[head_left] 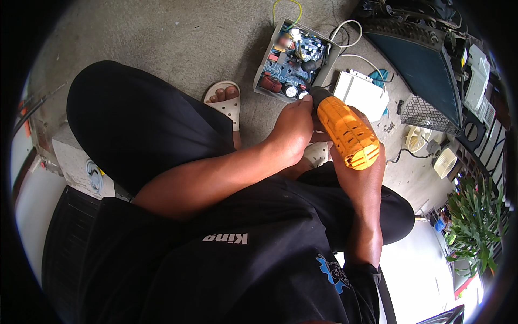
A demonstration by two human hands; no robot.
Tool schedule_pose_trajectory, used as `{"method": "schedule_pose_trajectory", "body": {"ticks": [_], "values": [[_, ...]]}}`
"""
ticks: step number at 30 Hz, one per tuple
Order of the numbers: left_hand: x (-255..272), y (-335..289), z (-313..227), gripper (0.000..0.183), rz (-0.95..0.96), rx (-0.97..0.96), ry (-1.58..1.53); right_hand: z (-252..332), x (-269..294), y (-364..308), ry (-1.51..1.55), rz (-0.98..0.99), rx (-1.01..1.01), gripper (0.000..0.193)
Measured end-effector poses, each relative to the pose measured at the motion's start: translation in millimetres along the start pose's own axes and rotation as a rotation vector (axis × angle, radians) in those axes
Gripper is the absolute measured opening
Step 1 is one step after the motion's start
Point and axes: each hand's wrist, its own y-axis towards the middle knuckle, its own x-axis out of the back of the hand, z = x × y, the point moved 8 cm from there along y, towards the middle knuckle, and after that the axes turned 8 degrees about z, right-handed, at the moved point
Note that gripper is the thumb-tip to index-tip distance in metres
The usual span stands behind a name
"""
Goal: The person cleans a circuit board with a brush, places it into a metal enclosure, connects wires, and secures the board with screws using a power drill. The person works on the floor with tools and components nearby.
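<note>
A yellow-orange cordless drill (348,129) points its dark chuck at the near right corner of an open metal case (330,63). My right hand (335,151) is closed round the drill from below, and the drill's body hides most of its fingers. Beside the chuck, my left hand (295,125) is curled at the case's near edge with its thumb forward. What its fingers hold is hidden. Inside the case sits a circuit board (286,67) with capacitors, a copper-coloured coil and other parts. The drill's tip is out of sight.
A white box-shaped part (361,94) with a cable lies right of the case. A yellow-green wire (288,2) loops at the far side. Farther right stand a dark panel (413,59), metal mesh (426,113) and a pale fan wheel (418,137). My sandalled feet flank the work on concrete.
</note>
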Motion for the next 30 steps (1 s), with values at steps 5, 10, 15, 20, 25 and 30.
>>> {"method": "schedule_pose_trajectory", "body": {"ticks": [5, 10, 15, 20, 25, 30], "values": [[0.3, -0.5, -0.3, 0.04, -0.012, -0.013, 0.01, 1.1, 0.7, 0.5, 0.017, 0.002, -0.023, 0.051], [0.0, 1.1, -1.1, 0.04, 0.016, -0.035, 0.01, 0.6, 1.7, 2.7, 0.035, -0.002, -0.017, 0.052], [0.6, -0.2, -0.3, 0.041, 0.001, -0.031, 0.003, 0.5, 1.1, 2.6, -0.009, 0.017, -0.014, 0.052], [-0.4, -1.3, -0.6, 0.041, 0.013, -0.039, 0.008, 1.2, 0.9, 1.0, -0.011, 0.008, -0.007, 0.052], [-1.1, -2.8, -1.0, 0.041, 0.014, -0.047, 0.005, 2.3, 1.5, -0.7, 0.001, 0.002, 0.013, 0.051], [-3.4, -2.9, -0.8, 0.041, 0.033, -0.062, 0.027, 4.0, 6.7, -2.4, 0.074, -0.012, 0.019, 0.053]]}}
